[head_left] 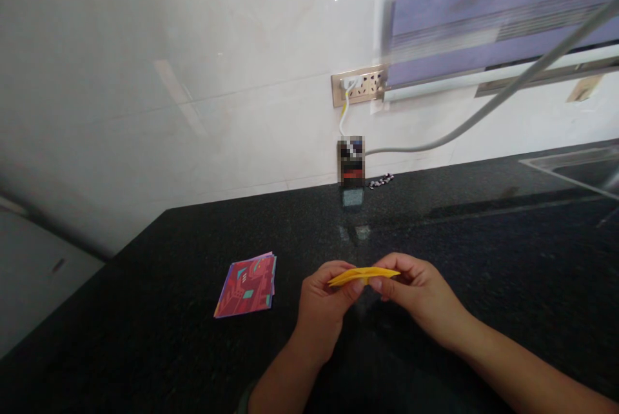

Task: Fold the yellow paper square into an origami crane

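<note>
A folded piece of yellow paper (366, 273) is held above the dark countertop, seen nearly edge-on with pointed ends at both sides. My left hand (325, 304) pinches its left half, thumb on the near side and fingers behind. On the other half, my right hand (416, 288) has a similar pinch, its thumb close to the left thumb near the middle. The fingers behind the paper are partly hidden. To the left of my hands lies a small stack of printed paper sheets (246, 286), red and purple on top.
A phone-like upright object (351, 162), its face pixelated, leans against the wall with a white cable running to a wall socket (360, 86). Beside it lies a beaded string (382, 180). A grey hose (464, 127) crosses the upper right; a sink edge (556, 166) shows at far right.
</note>
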A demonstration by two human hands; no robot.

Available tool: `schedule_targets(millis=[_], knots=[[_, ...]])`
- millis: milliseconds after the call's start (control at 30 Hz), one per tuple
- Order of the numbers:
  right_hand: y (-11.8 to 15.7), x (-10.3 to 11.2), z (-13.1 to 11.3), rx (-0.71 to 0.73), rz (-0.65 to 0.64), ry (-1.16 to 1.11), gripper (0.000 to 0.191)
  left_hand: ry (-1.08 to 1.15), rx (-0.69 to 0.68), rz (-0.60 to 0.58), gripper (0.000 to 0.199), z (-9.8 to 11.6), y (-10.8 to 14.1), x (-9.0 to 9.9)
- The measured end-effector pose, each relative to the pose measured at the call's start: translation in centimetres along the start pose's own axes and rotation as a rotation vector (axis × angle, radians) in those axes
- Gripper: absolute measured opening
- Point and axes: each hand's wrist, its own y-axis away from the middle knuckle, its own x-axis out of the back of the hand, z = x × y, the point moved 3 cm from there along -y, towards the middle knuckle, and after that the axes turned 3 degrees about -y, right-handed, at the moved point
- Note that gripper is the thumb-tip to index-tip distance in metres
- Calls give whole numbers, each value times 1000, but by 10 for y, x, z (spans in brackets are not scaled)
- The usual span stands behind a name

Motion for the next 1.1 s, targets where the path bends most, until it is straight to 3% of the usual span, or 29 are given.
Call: schedule_targets(millis=[133, 367, 533, 667, 933, 1100], knots=[[0, -3, -1, 51, -35, 0, 13, 140, 115, 5, 15, -6, 1, -2], [5, -1, 2, 158, 33, 188, 11, 84, 25, -1, 8, -2, 1, -2], [6, -3, 7, 146, 87, 122, 12, 340, 161, -74, 10, -6, 2, -7], [6, -8, 9, 72, 47, 30, 14, 395, 237, -95, 7, -7, 4, -11], [6, -11, 0, 16, -61, -38, 16, 290, 127, -26, 8, -8, 3, -8], [6, -10, 3, 3, -28, -35, 17, 403, 175, 9, 8, -5, 4, -10]])
